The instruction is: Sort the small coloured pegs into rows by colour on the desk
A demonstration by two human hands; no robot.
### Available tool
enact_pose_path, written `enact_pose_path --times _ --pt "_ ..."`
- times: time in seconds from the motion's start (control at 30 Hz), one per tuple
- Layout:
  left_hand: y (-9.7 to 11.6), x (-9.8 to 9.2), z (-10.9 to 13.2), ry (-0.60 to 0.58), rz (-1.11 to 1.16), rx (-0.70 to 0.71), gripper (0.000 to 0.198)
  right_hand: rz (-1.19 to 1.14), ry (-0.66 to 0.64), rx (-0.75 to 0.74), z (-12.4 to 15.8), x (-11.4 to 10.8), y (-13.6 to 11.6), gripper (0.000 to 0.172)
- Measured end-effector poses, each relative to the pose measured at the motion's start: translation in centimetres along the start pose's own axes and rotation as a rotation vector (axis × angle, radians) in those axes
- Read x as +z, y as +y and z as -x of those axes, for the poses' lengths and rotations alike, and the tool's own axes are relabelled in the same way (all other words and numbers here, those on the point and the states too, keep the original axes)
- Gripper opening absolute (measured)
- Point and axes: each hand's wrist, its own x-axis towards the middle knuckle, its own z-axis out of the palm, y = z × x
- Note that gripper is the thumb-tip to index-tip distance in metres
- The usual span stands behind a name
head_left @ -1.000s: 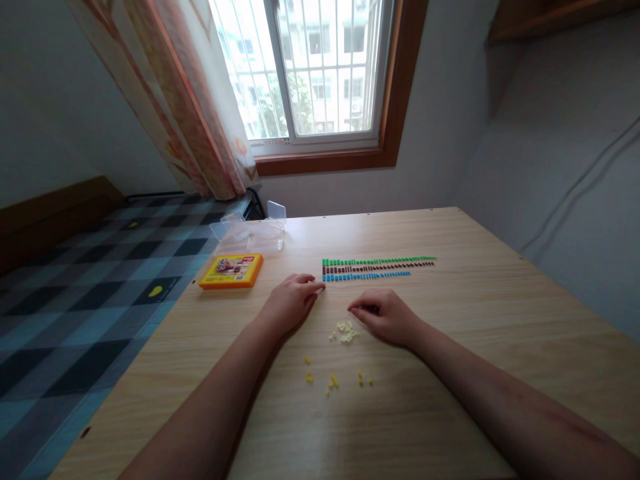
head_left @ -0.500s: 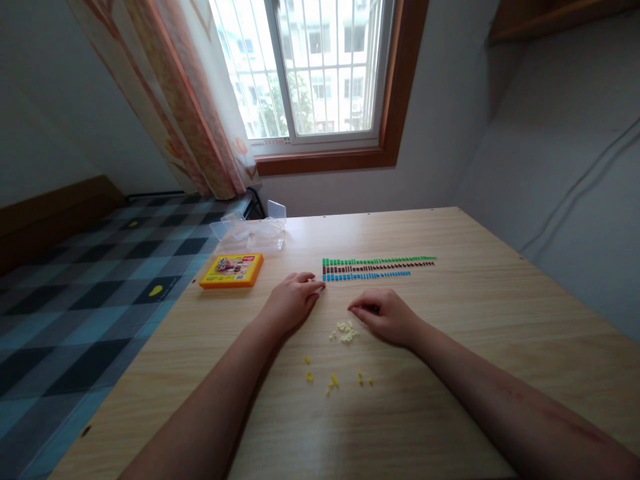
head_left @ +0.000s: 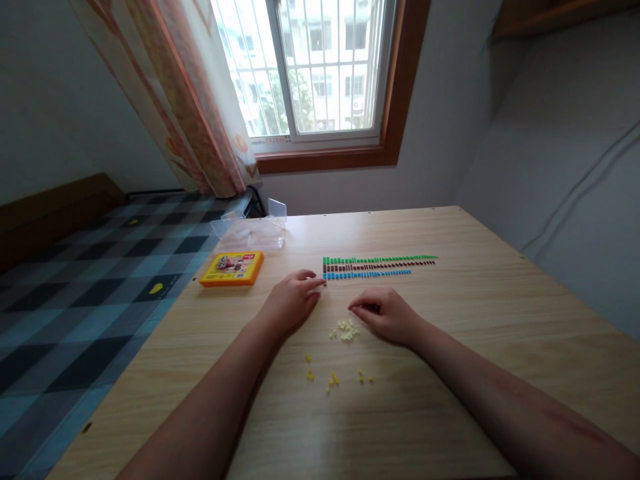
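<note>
Both hands rest on the table (head_left: 500,293). The left hand (head_left: 293,300) lies palm down with loose fingers, gripping nothing, its forefinger at the end of three lines of beads: green row (head_left: 380,259), brown row (head_left: 377,266), blue row (head_left: 367,273). The right hand (head_left: 387,315) pinches thumb to forefinger beside one pale bead pile (head_left: 345,331); I cannot tell whether it grips a bead. About seven yellow beads (head_left: 333,379) lie scattered nearer. One orange box (head_left: 231,268) sits to the left.

Ahead of me a window (head_left: 320,67) with white bars and a brown wooden frame lets in soft daylight; apartment blocks show beyond it. A peach patterned curtain (head_left: 193,107) hangs bunched at its left. The walls (head_left: 550,147) are plain grey-white. My pale wood-grain worktop (head_left: 480,313) fills the lower view, and to my left lies a bed (head_left: 75,300) under a blue-and-black checked cover.
</note>
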Motion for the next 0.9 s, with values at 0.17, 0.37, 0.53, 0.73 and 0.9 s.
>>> enact_pose_path --times 0.17,0.37,0.53,0.73,0.9 --pt "2.2 -1.5 0.7 -0.128 0.204 0.031 0.017 0.049 -0.041 -0.041 0.2 -0.1 -0.2 0.018" --pt "3.9 -2.3 1.1 -0.237 0.258 0.115 0.017 0.103 -0.088 -0.095 0.5 -0.5 -0.3 0.032" --pt "4.0 -2.6 1.2 -0.258 0.285 0.124 0.020 0.152 -0.085 -0.116 0.6 -0.7 -0.4 0.030" --pt "4.2 -2.9 1.3 -0.314 0.300 0.134 0.029 0.209 -0.108 -0.123 0.7 -0.7 -0.5 0.030" --pt "4.2 -2.8 1.2 -0.319 0.325 0.135 0.025 0.261 -0.131 -0.129 0.6 -0.8 -0.5 0.027"
